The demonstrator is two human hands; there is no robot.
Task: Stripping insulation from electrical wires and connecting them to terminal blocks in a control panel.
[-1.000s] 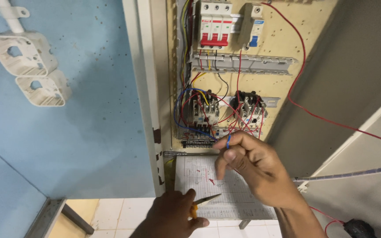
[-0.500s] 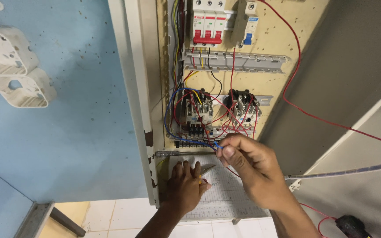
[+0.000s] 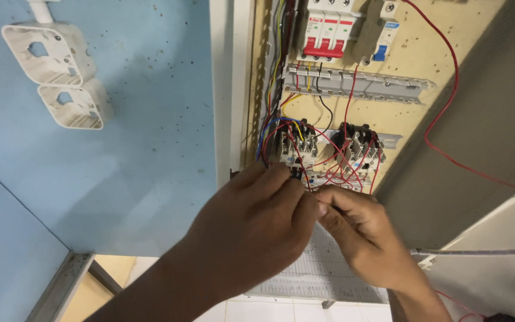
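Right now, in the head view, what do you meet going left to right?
Two white plastic wall boxes → white door frame post → left hand → right hand → looping red wire → grey panel.

1. The left hand covers the lower part of the left contactor and whatever its fingertips pinch
2. The right hand hides the wire ends at its fingertips; its grip cannot be judged
3. The breakers are cut off by the top edge
4. The paper sheet is half hidden behind both hands, its print too small to read
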